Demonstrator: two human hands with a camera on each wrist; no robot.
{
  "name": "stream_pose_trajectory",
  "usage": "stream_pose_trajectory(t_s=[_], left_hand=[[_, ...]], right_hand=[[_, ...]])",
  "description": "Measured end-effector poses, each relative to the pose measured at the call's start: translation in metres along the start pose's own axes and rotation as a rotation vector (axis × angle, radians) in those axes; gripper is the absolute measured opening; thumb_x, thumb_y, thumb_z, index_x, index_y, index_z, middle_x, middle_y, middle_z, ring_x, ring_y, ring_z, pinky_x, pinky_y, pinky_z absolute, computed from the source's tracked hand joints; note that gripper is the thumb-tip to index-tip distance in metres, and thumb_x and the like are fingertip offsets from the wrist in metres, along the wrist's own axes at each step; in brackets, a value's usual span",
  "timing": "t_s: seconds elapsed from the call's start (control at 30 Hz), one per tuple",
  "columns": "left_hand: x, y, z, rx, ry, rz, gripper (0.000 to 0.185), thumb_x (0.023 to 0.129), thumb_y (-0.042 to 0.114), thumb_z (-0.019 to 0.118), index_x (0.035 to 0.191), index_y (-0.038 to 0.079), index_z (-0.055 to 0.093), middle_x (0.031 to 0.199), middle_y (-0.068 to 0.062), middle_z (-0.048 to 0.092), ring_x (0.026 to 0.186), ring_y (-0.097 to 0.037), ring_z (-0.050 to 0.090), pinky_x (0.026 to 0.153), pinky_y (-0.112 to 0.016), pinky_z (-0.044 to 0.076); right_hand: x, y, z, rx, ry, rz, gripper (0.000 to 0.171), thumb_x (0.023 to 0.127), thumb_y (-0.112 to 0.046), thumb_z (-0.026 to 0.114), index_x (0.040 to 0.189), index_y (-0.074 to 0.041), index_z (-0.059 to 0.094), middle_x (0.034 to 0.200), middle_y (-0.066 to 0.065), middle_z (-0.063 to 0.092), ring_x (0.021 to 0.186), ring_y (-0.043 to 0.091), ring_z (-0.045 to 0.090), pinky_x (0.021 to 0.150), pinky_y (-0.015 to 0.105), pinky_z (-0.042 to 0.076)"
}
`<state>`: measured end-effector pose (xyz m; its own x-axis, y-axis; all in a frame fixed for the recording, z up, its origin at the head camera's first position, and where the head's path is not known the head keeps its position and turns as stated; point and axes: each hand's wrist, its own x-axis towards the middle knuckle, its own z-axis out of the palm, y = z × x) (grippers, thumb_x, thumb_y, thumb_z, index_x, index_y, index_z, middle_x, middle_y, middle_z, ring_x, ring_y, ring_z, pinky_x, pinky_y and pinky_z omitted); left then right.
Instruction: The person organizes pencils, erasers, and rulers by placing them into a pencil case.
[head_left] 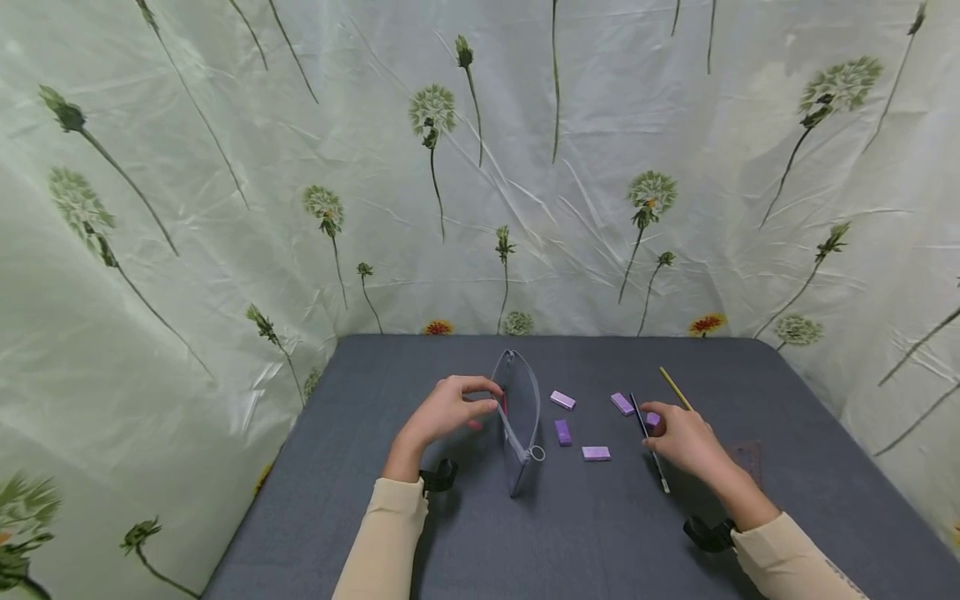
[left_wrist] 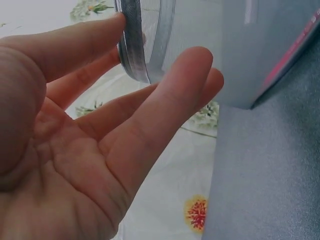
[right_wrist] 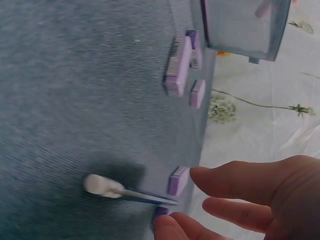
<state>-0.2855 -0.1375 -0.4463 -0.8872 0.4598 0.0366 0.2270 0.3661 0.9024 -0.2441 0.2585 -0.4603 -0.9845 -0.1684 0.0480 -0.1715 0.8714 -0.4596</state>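
A clear pencil pouch (head_left: 520,417) stands on edge on the grey table (head_left: 600,533), its zip gaping. My left hand (head_left: 487,398) is at its left side. In the left wrist view the fingers (left_wrist: 150,100) are fairly straight, and the index tip touches the zip rim (left_wrist: 132,50). Something pink (left_wrist: 295,50) lies inside the pouch. My right hand (head_left: 651,421) pinches a dark pen (head_left: 648,442) with a white end (right_wrist: 102,185), held just above the table. Several purple erasers (head_left: 562,432) lie between the hands, and one (right_wrist: 178,180) is by my right fingertips.
A yellow pencil (head_left: 675,387) lies beyond my right hand. A faint brownish clear flat piece (head_left: 750,458) lies to the right. A pale green dandelion-print cloth (head_left: 480,208) hangs behind and around the table. The left table edge is close to my left forearm.
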Motion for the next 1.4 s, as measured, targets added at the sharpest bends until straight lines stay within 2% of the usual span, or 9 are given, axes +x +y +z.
stream_pose_trajectory(t_s=[0.27, 0.57, 0.7, 0.8, 0.9, 0.97, 1.03, 1.2, 1.4], left_hand=[[-0.001, 0.003, 0.000, 0.005, 0.009, -0.005, 0.018, 0.098, 0.019, 0.069, 0.115, 0.017, 0.074, 0.135, -0.007, 0.058, 0.108, -0.027, 0.068, 0.075, -0.045, 0.059], [-0.005, 0.003, 0.000, 0.026, -0.031, -0.045, 0.025, 0.098, 0.021, 0.070, 0.120, 0.032, 0.072, 0.143, -0.004, 0.056, 0.103, -0.035, 0.070, 0.075, -0.037, 0.059], [-0.006, 0.004, -0.001, 0.041, -0.040, -0.056, 0.028, 0.098, 0.023, 0.069, 0.124, 0.033, 0.071, 0.142, 0.000, 0.056, 0.112, -0.027, 0.067, 0.081, -0.041, 0.058], [-0.006, 0.004, -0.001, 0.066, -0.030, -0.034, 0.027, 0.098, 0.024, 0.068, 0.125, 0.031, 0.071, 0.139, 0.002, 0.058, 0.115, -0.021, 0.065, 0.085, -0.042, 0.057], [-0.007, 0.005, -0.001, 0.088, -0.021, -0.011, 0.027, 0.099, 0.025, 0.068, 0.125, 0.030, 0.071, 0.138, 0.002, 0.060, 0.115, -0.020, 0.065, 0.087, -0.042, 0.055], [-0.007, 0.006, -0.002, 0.096, -0.019, -0.003, 0.027, 0.099, 0.025, 0.068, 0.124, 0.031, 0.071, 0.138, 0.002, 0.060, 0.115, -0.020, 0.065, 0.088, -0.042, 0.055], [-0.008, 0.007, -0.002, 0.096, -0.018, -0.002, 0.026, 0.099, 0.025, 0.068, 0.124, 0.033, 0.071, 0.138, 0.002, 0.059, 0.115, -0.021, 0.065, 0.088, -0.042, 0.054], [-0.006, 0.007, -0.001, 0.098, -0.021, 0.013, 0.026, 0.098, 0.025, 0.068, 0.123, 0.032, 0.071, 0.138, 0.001, 0.060, 0.115, -0.022, 0.065, 0.089, -0.042, 0.054], [-0.006, 0.008, 0.000, 0.114, -0.011, 0.017, 0.026, 0.098, 0.024, 0.068, 0.122, 0.033, 0.071, 0.137, 0.002, 0.060, 0.114, -0.019, 0.065, 0.089, -0.042, 0.054]], right_hand=[[0.002, 0.007, 0.015, -0.014, 0.012, -0.007, 0.066, 0.073, -0.006, 0.084, 0.132, 0.004, 0.057, 0.073, 0.001, 0.061, 0.062, 0.017, 0.056, 0.055, 0.038, 0.045], [0.002, 0.007, 0.024, -0.072, -0.026, 0.051, 0.066, 0.074, 0.002, 0.071, 0.138, 0.006, 0.052, 0.070, 0.002, 0.056, 0.061, 0.018, 0.053, 0.055, 0.037, 0.043], [0.004, 0.006, 0.025, -0.071, -0.055, 0.079, 0.067, 0.076, 0.004, 0.068, 0.140, 0.007, 0.050, 0.094, 0.024, 0.066, 0.055, 0.016, 0.057, 0.052, 0.035, 0.046], [0.006, 0.005, 0.025, -0.051, -0.075, 0.109, 0.067, 0.079, 0.002, 0.070, 0.142, 0.007, 0.048, 0.117, 0.037, 0.059, 0.046, 0.015, 0.059, 0.048, 0.032, 0.048], [0.005, 0.004, 0.024, -0.038, -0.078, 0.124, 0.067, 0.080, 0.000, 0.072, 0.141, 0.007, 0.048, 0.120, 0.040, 0.056, 0.044, 0.014, 0.058, 0.046, 0.032, 0.048], [0.003, 0.004, 0.024, -0.026, -0.082, 0.125, 0.067, 0.080, -0.001, 0.073, 0.142, 0.007, 0.048, 0.118, 0.039, 0.058, 0.043, 0.014, 0.058, 0.045, 0.032, 0.048], [0.001, 0.004, 0.022, -0.010, -0.086, 0.117, 0.068, 0.080, -0.001, 0.073, 0.142, 0.007, 0.048, 0.103, 0.033, 0.064, 0.043, 0.014, 0.058, 0.045, 0.032, 0.048], [-0.004, 0.004, 0.013, 0.036, -0.082, 0.078, 0.063, 0.078, -0.003, 0.075, 0.137, 0.006, 0.054, 0.069, 0.004, 0.060, 0.043, 0.016, 0.056, 0.045, 0.033, 0.048], [-0.005, 0.005, 0.005, 0.083, -0.082, 0.057, 0.057, 0.077, -0.004, 0.074, 0.131, 0.005, 0.060, 0.071, 0.001, 0.060, 0.044, 0.017, 0.057, 0.047, 0.034, 0.046]])
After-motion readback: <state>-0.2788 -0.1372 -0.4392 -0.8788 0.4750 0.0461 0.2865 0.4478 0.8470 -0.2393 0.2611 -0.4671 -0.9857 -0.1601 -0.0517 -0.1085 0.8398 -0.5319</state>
